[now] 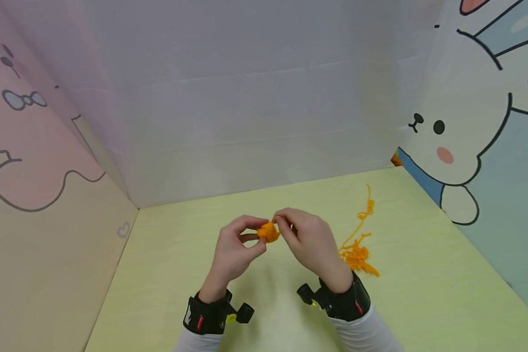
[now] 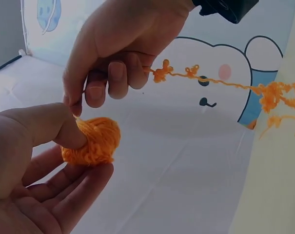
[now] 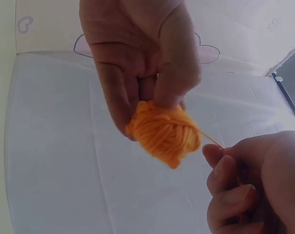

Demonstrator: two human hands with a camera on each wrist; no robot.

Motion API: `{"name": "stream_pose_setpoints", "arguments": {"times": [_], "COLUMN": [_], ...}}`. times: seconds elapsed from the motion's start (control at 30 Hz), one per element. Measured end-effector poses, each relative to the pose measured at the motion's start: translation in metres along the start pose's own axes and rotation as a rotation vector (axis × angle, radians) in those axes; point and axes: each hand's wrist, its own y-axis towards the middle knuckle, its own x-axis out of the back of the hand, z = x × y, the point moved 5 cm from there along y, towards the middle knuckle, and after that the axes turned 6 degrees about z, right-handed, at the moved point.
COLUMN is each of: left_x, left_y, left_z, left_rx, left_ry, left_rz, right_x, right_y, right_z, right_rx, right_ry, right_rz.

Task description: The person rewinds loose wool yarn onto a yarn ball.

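A small ball of orange yarn (image 1: 268, 232) is held between the thumb and fingers of my left hand (image 1: 235, 247), above the table. Close by on its right, my right hand (image 1: 308, 239) pinches the strand (image 3: 211, 140) that leaves the ball, thumb against forefinger. In the left wrist view the yarn runs on through the curled fingers of the right hand and out as a knotted strand (image 2: 220, 82). A loose tangle of orange yarn (image 1: 357, 256) lies on the table right of the right hand, partly behind that wrist in the head view.
A thin tail of yarn (image 1: 362, 220) with small knots stretches from the tangle toward the back of the pale yellow-green table (image 1: 171, 274). Fabric walls with cartoon animals (image 1: 466, 137) enclose the table at left, back and right. Each wrist wears a black camera strap (image 1: 208, 313).
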Motion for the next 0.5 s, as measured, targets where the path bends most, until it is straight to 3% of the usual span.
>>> {"name": "stream_pose_setpoints", "arguments": {"times": [0.13, 0.3, 0.4, 0.5], "left_x": [-0.001, -0.002, 0.001, 0.005], "left_y": [-0.002, -0.004, -0.004, -0.004], "left_z": [0.009, 0.004, 0.002, 0.003], "left_rx": [-0.037, -0.087, -0.1, -0.068], "left_ry": [-0.063, -0.153, -0.23, -0.338], "left_rz": [0.094, 0.182, 0.173, 0.091], "right_x": [0.0, -0.002, -0.006, -0.014], "right_y": [0.001, 0.001, 0.001, -0.001], "right_z": [-0.004, -0.004, -0.004, -0.005], "right_rx": [-0.021, -0.014, -0.026, -0.061], "right_ry": [0.006, 0.029, 0.04, 0.038], "right_rz": [-0.001, 0.027, 0.078, 0.151]}}
